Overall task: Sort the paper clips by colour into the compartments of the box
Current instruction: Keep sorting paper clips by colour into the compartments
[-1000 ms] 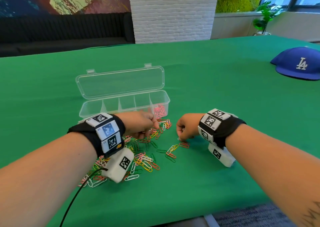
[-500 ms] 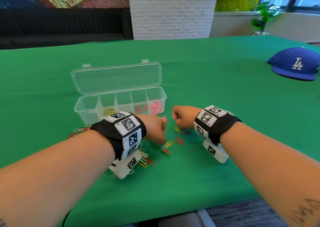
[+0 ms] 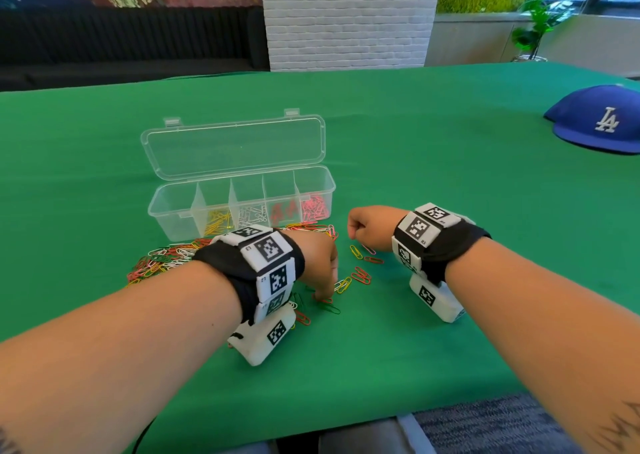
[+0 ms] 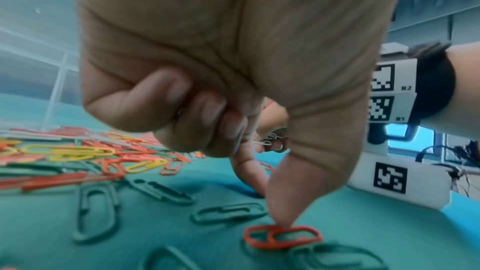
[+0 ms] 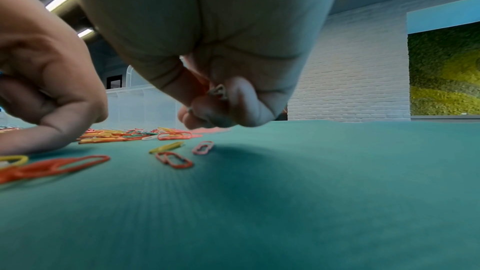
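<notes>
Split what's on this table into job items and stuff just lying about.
Job: compartment box; loose paper clips; red clip under the left hand; white clips in the right hand.
Lying about: blue cap; potted plant.

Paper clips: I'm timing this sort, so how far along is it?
Partly done: the box holds yellow, white, red and pink clips, and its leftmost compartment looks empty. The left hand presses a red clip; the right hand grips white clips. A mixed pile remains.

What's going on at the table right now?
Left hand fingertip on red clip. Right hand fisted around white clips. Box open, part-filled. Nothing in the way.
</notes>
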Demonstrator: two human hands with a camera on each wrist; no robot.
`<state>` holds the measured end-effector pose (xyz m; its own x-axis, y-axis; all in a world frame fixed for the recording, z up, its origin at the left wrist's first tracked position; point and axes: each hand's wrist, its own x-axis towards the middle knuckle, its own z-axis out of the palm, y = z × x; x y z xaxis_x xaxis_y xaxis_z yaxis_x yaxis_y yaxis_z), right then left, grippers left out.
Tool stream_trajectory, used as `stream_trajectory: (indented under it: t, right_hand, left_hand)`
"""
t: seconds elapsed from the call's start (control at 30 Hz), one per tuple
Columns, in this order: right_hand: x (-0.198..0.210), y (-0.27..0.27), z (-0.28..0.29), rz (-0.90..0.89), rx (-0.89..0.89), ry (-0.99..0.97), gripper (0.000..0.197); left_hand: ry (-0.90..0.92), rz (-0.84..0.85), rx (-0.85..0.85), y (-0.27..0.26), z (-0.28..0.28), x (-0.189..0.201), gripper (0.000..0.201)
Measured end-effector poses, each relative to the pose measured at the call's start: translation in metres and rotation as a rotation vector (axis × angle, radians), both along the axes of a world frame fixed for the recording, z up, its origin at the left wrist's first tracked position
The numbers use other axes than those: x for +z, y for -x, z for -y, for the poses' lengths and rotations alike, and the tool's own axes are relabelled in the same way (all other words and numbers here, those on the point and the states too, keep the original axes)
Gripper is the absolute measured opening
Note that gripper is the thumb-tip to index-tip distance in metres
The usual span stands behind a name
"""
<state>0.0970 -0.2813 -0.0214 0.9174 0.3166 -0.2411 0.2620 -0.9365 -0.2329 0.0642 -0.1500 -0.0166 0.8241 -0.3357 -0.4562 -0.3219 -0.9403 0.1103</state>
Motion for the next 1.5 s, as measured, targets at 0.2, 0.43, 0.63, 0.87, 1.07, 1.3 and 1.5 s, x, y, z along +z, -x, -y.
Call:
stream_trajectory:
  t: [0.2,0.43,0.63,0.87,1.07,1.3,1.5]
  right_hand:
    - [0.002,0.0,0.0,-0.029,-0.021,-0.004,0.021]
    - [0.006,0.0,-0.003,-0.051,-0.069,-0.001,0.035]
    - [0.007,0.001,-0.003,-0.05,-0.086,-0.031,0.033]
    - [0.01,0.004,-0.003,-0.063,-0.087,-0.086,0.022]
    - [0.003,0.0,-0.002,-0.033,-0.012,0.029,0.027]
    - [0.016,0.004,-0.019,0.123,0.111,0.19,0.029]
    - [0.016,-0.004,-0.044,0.147,0.167,0.261,0.04]
  left_hand:
    - [0.045,0.041,0.007,-0.002,0.003,-0.005,0.017]
    - [0.023,0.003,-0.053,0.0,0.002,-0.004,0.019]
    - [0.057,-0.025,-0.068,0.002,-0.005,-0.008,0.017]
    - [0.25,-0.048,0.093,-0.003,-0.034,0.006,0.017]
    - [0.805,-0.12,0.482,0.003,-0.074,0.014,0.029]
    - [0.675,-0.075,0.489,0.008,-0.11,0.017,0.025]
    - [0.216,0.049,0.316,0.013,-0.118,0.016,0.015]
